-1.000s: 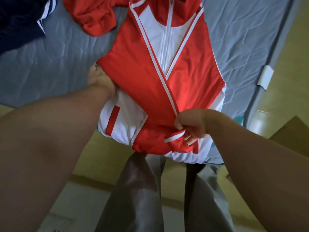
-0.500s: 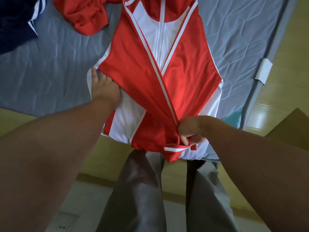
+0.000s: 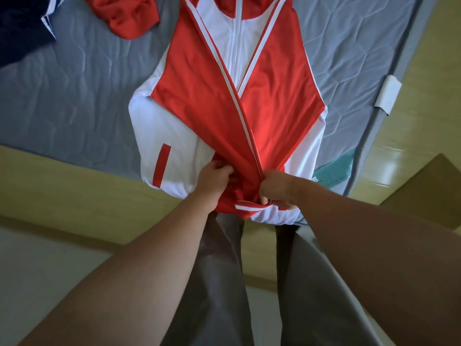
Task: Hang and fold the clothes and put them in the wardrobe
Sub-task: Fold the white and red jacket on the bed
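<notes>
A red and white zip jacket (image 3: 199, 106) lies flat on the grey mattress (image 3: 74, 78), its two red sleeves folded across the front in a V. The hem hangs over the near edge of the mattress. My left hand (image 3: 214, 177) grips the red sleeve end near the hem, fingers curled into the cloth. Just to its right, my right hand (image 3: 275, 189) pinches the same red sleeve cuff with its white stripe.
A crumpled red garment (image 3: 127, 16) lies at the top left of the mattress, and a dark navy garment with white stripes (image 3: 22, 28) sits at the far left. My grey trouser legs (image 3: 219, 270) stand against the mattress edge. A brown cardboard piece (image 3: 429, 191) lies on the floor at right.
My left hand left the jacket's left side and came down to the sleeve end beside my right hand. The right hand kept its hold on the cuff.
</notes>
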The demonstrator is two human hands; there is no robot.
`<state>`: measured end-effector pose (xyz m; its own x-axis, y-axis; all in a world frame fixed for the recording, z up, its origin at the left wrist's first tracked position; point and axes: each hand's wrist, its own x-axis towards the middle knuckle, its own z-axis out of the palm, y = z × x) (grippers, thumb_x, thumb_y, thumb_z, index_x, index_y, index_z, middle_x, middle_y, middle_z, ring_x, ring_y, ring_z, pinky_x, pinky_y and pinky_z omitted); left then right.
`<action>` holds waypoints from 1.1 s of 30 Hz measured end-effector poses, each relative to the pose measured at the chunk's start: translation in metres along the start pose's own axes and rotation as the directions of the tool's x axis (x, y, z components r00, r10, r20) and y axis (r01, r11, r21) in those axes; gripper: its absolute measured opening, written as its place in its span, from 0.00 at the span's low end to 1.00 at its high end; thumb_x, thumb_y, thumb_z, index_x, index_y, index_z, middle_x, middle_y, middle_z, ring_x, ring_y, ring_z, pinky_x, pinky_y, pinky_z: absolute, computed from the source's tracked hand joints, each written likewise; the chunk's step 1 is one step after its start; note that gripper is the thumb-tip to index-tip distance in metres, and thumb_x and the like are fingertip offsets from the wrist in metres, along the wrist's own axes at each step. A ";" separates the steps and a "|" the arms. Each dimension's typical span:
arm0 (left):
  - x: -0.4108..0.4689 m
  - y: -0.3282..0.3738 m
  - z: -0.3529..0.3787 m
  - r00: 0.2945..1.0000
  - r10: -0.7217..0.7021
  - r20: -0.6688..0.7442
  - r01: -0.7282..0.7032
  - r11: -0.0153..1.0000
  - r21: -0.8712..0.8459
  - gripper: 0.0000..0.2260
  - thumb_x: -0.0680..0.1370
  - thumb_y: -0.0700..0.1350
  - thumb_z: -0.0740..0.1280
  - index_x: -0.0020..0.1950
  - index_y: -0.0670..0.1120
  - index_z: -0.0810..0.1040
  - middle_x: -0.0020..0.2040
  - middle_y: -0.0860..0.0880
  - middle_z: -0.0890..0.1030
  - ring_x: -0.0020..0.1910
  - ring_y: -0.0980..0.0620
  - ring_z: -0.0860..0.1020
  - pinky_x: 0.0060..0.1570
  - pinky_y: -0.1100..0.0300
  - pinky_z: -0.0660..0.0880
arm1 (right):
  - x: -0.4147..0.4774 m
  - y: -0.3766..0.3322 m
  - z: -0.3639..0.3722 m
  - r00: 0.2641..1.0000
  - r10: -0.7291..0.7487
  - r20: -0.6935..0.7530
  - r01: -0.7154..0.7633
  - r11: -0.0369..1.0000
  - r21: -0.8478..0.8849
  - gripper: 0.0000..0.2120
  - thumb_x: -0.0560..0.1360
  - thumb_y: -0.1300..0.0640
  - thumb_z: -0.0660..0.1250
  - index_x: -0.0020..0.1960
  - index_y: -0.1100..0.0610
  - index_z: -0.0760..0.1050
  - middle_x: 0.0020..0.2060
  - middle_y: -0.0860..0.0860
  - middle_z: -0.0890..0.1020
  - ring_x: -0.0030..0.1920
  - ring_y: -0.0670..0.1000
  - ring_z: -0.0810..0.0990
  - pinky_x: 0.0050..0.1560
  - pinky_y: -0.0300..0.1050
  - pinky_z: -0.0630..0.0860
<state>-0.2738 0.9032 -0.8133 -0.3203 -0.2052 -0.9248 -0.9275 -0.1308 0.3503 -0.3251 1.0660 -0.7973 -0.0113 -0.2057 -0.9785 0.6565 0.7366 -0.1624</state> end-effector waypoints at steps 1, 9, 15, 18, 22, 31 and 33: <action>-0.002 -0.002 0.001 0.998 -0.020 0.057 0.020 1.000 0.012 0.12 0.67 0.47 0.69 0.49 0.49 0.85 0.44 0.46 0.87 0.45 0.45 0.86 0.52 0.46 0.81 | -0.001 0.001 0.000 1.000 -0.007 0.019 0.006 0.996 0.087 0.11 0.65 0.81 0.57 0.37 0.70 0.73 0.34 0.58 0.73 0.40 0.57 0.74 0.40 0.47 0.72; -0.028 -0.036 0.012 0.985 -0.157 0.070 0.145 0.979 0.145 0.11 0.71 0.34 0.71 0.48 0.48 0.83 0.36 0.47 0.84 0.33 0.49 0.81 0.30 0.61 0.75 | 0.000 0.014 0.000 1.000 -0.004 -0.024 0.010 0.970 0.244 0.20 0.64 0.82 0.54 0.42 0.66 0.78 0.40 0.60 0.79 0.43 0.59 0.78 0.43 0.48 0.80; -0.053 -0.069 0.023 0.921 -0.301 0.248 0.219 0.925 0.309 0.15 0.72 0.42 0.77 0.57 0.50 0.80 0.45 0.51 0.87 0.43 0.52 0.86 0.35 0.61 0.76 | -0.002 0.015 0.000 0.995 0.008 -0.097 0.028 0.930 0.366 0.23 0.63 0.83 0.51 0.50 0.72 0.77 0.42 0.64 0.81 0.42 0.64 0.82 0.45 0.56 0.83; -0.050 -0.069 0.030 0.949 -0.241 0.204 0.169 0.933 0.318 0.14 0.71 0.43 0.77 0.55 0.50 0.80 0.43 0.51 0.87 0.41 0.53 0.86 0.33 0.62 0.77 | -0.005 0.018 0.002 0.994 0.044 -0.098 0.000 0.915 0.404 0.26 0.62 0.83 0.49 0.54 0.75 0.75 0.45 0.64 0.79 0.44 0.64 0.80 0.38 0.49 0.80; -0.039 -0.055 0.029 0.994 -0.098 0.057 0.086 0.978 0.188 0.25 0.64 0.32 0.70 0.55 0.54 0.81 0.42 0.53 0.84 0.40 0.54 0.79 0.32 0.65 0.72 | -0.003 0.021 0.001 0.991 0.054 -0.126 0.005 0.906 0.424 0.32 0.61 0.82 0.47 0.62 0.75 0.74 0.59 0.68 0.78 0.62 0.68 0.76 0.63 0.58 0.76; -0.048 -0.076 0.024 0.917 -0.347 0.196 0.272 0.905 0.327 0.13 0.71 0.38 0.73 0.55 0.42 0.80 0.41 0.45 0.86 0.34 0.50 0.84 0.27 0.62 0.73 | -0.002 0.020 0.005 0.976 0.000 -0.216 0.041 0.982 0.185 0.20 0.60 0.77 0.55 0.43 0.64 0.79 0.30 0.55 0.71 0.34 0.55 0.70 0.36 0.45 0.68; -0.054 -0.079 0.027 0.847 -0.443 0.293 0.355 0.883 0.306 0.17 0.72 0.40 0.74 0.60 0.44 0.78 0.47 0.46 0.87 0.37 0.48 0.85 0.28 0.63 0.73 | -0.001 0.021 0.004 0.958 0.006 -0.286 0.009 0.999 0.051 0.11 0.64 0.76 0.58 0.36 0.63 0.76 0.25 0.54 0.71 0.30 0.54 0.70 0.30 0.37 0.67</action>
<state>-0.1887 0.9508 -0.7947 0.0825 0.1686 -0.9822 -0.9920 0.1088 -0.0646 -0.3081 1.0792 -0.7992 -0.2225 -0.0088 -0.9749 0.6939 0.7010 -0.1647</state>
